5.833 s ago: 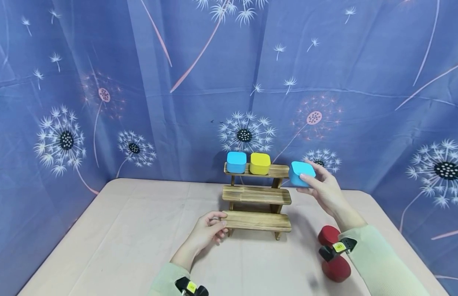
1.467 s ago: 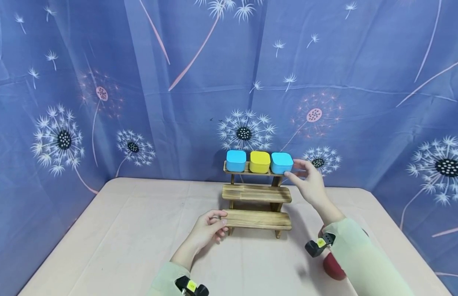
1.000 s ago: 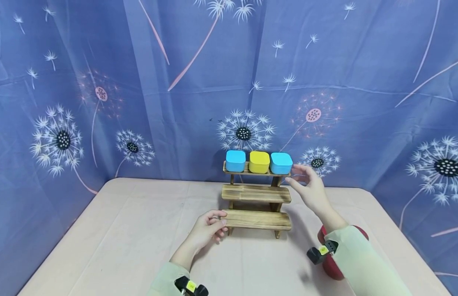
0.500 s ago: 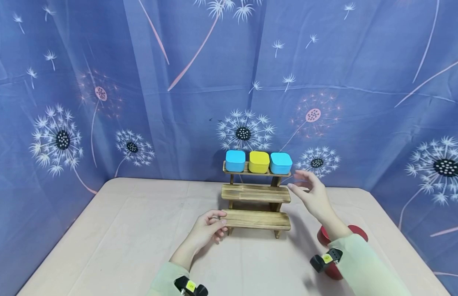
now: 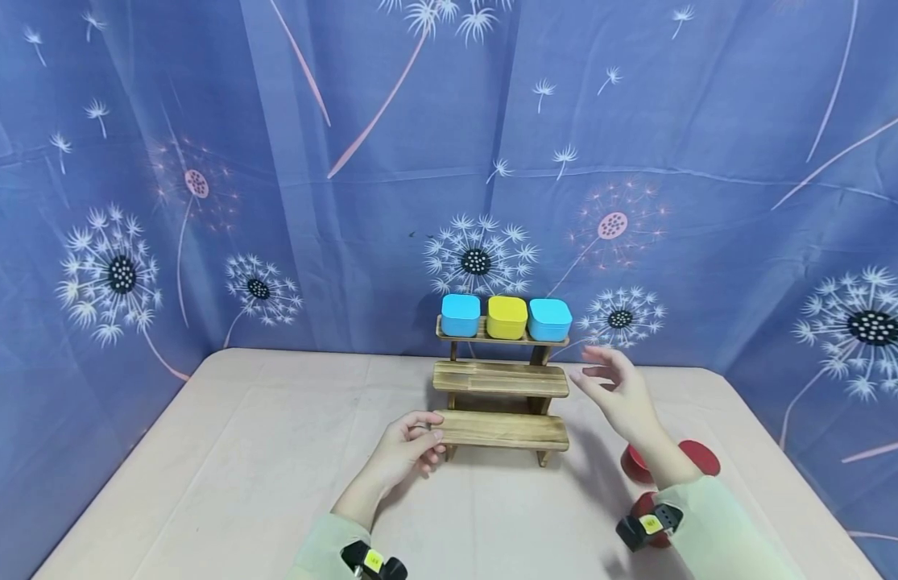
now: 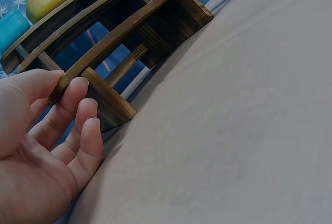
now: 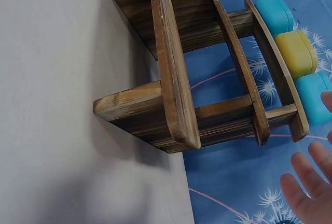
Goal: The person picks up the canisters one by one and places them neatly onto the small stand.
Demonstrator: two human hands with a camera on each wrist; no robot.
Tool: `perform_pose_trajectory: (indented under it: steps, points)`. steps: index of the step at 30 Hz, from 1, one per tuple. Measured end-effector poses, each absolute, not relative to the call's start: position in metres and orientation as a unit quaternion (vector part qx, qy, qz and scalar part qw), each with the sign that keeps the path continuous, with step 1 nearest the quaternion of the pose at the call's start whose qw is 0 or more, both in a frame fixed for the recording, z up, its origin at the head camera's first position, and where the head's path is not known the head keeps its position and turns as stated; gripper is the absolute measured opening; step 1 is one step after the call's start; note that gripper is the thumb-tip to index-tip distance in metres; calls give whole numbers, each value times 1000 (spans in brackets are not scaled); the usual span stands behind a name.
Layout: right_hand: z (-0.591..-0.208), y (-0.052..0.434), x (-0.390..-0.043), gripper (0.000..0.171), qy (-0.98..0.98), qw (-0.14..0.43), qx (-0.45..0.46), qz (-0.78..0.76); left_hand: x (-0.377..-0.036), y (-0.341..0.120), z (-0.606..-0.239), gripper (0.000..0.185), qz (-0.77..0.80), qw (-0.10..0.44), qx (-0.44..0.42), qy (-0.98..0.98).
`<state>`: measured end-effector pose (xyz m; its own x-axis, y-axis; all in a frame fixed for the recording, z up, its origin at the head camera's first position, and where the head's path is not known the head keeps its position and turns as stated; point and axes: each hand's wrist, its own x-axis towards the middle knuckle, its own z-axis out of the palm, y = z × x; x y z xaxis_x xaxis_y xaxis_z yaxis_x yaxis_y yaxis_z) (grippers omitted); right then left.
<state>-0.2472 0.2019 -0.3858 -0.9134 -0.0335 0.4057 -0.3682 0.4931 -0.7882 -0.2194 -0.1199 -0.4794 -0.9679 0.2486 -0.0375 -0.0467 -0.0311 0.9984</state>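
Note:
A three-step wooden display stand (image 5: 501,429) stands on the table. My left hand (image 5: 401,453) pinches the left end of its lowest step between thumb and fingers, seen close in the left wrist view. Along the top step sit a blue box (image 5: 461,315), a yellow box (image 5: 506,317) and another blue box (image 5: 549,320), all small with rounded corners. My right hand (image 5: 621,396) is held in the air to the right of the stand, fingers loosely bent and nothing in them. In the right wrist view its fingers (image 7: 308,175) show apart from the nearer blue box.
Red round-sided containers (image 5: 701,457) sit on the table at the right, partly covered by my right forearm. A pale cloth covers the table (image 5: 275,467). Behind it hangs a blue curtain (image 5: 362,242) with a dandelion print.
My right hand carried the second blue box onto the right end of the top step and let go of it. It has since drawn back, down and right. My left hand stays put.

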Motion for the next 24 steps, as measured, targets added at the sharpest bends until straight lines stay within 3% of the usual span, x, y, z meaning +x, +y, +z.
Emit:
perform_pose_trajectory:
  steps: [24]
  points:
    - [-399,214,-226,39,-842,181,126,491,-219,-120,-479,35,711,102,72,692]
